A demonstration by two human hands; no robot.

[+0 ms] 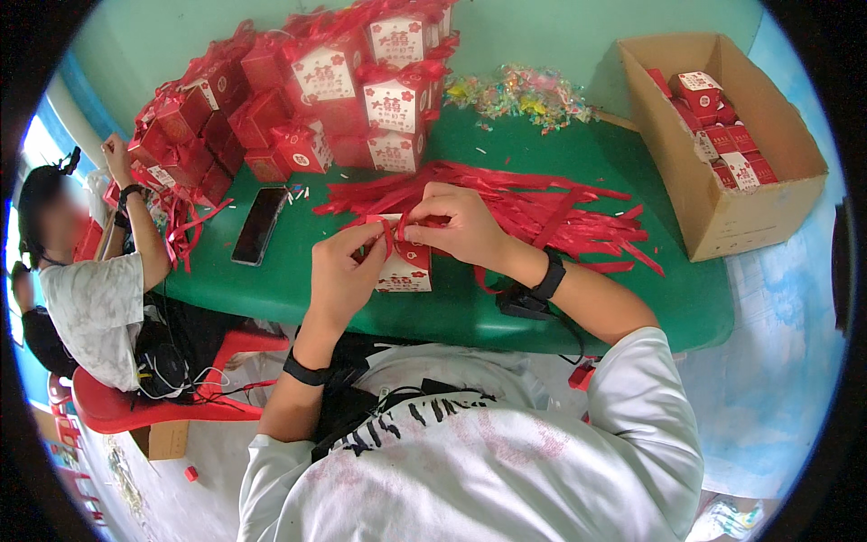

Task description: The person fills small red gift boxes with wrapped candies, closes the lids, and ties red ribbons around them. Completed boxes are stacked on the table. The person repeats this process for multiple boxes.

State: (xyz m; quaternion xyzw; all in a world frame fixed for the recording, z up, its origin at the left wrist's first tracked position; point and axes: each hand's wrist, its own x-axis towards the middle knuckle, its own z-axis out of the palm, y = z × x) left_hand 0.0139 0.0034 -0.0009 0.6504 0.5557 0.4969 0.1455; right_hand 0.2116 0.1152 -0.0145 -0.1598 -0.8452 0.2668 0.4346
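A small red-and-white gift box [406, 266] stands on the green table [560, 298] right in front of me. My left hand [343, 271] pinches a red ribbon [390, 237] at the box's top left. My right hand [461, 226] grips the same ribbon above the box's top right. Both wrists wear black bands. A loose heap of red ribbon strips [551, 212] lies just behind my right hand.
A stack of finished red gift boxes [316, 90] fills the table's far left. A black phone [258, 226] lies left of my hands. Wrapped candies [524, 90] sit at the back. A cardboard carton [722, 217] with boxes stands right. Another person [99, 289] works at the left.
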